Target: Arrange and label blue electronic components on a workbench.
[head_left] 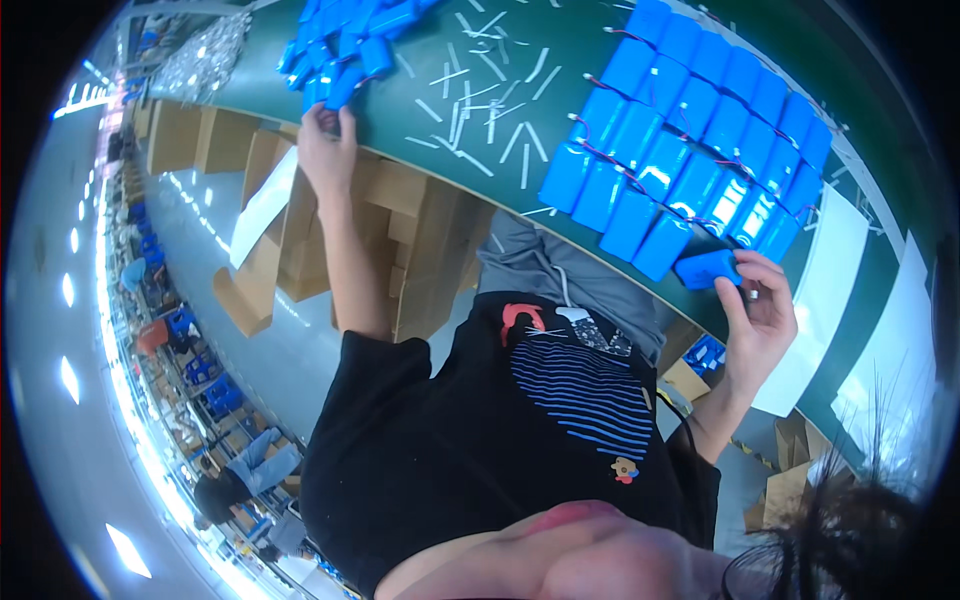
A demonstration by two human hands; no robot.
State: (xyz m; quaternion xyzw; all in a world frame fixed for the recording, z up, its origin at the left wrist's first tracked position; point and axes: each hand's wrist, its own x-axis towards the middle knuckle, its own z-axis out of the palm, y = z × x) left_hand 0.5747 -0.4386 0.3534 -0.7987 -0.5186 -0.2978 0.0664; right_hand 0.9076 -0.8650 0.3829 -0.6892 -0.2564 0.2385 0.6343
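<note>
In my right hand (758, 310) I hold a blue battery pack (708, 270) between thumb and fingers, at the near right corner of the packs laid out in rows (690, 135). Those packs are wrapped in shiny blue film, lie close side by side, and have short red and black leads with small white connectors. My left hand (328, 150) is at the table's near edge, its thumb and fingers closed about the near end of a blue battery pack (343, 88). That pack belongs to a loose heap (360, 25) at the far left.
Thin white strips (485, 100) lie scattered over the green table (400, 160) between heap and rows. White sheets (825, 290) cover part of its right side. A clear glittering pile (205, 55) sits far left. Open cardboard boxes (430, 260) stand below the near edge; people work farther left.
</note>
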